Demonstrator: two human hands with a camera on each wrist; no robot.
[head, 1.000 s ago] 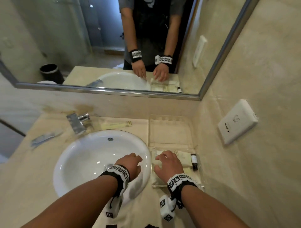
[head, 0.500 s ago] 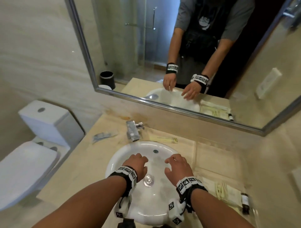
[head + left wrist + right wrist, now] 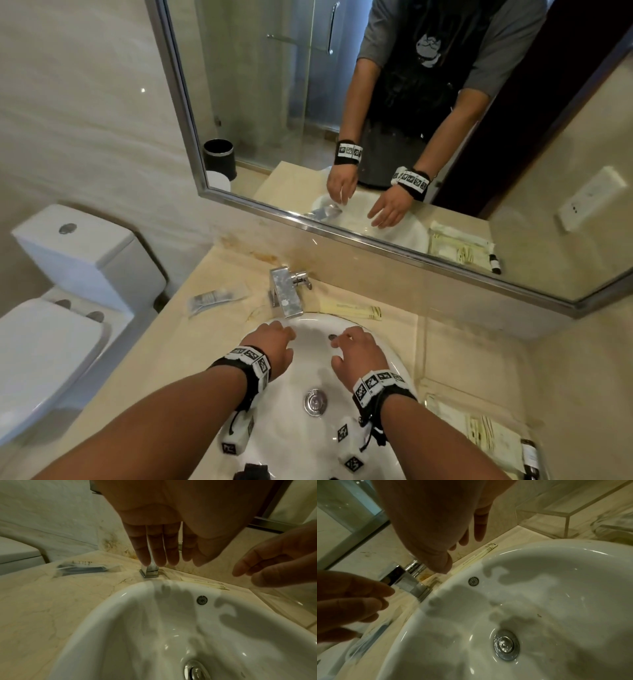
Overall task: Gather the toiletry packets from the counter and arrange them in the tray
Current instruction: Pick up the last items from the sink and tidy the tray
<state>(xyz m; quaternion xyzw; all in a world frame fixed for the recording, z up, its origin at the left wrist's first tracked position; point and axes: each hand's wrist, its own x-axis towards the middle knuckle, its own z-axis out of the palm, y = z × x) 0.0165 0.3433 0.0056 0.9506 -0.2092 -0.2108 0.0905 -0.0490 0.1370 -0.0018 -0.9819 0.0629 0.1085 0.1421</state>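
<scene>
Both hands, left hand (image 3: 274, 346) and right hand (image 3: 356, 353), hover spread and empty mid-frame; next likely requires reaching the yellow packet (image 3: 351, 309) above.

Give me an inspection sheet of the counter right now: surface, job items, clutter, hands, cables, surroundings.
Surface: beige marble counter, brown stains behind the faucet.
Job's things: grey packet left of the faucet; yellow packet right of it; clear tray holding packets and a small bottle.
Clutter: nothing seen.
Hands: left hand and right hand above the sink, empty.
Cables: nothing seen.
Surroundings: mirror, toilet, wall socket reflected.
</scene>
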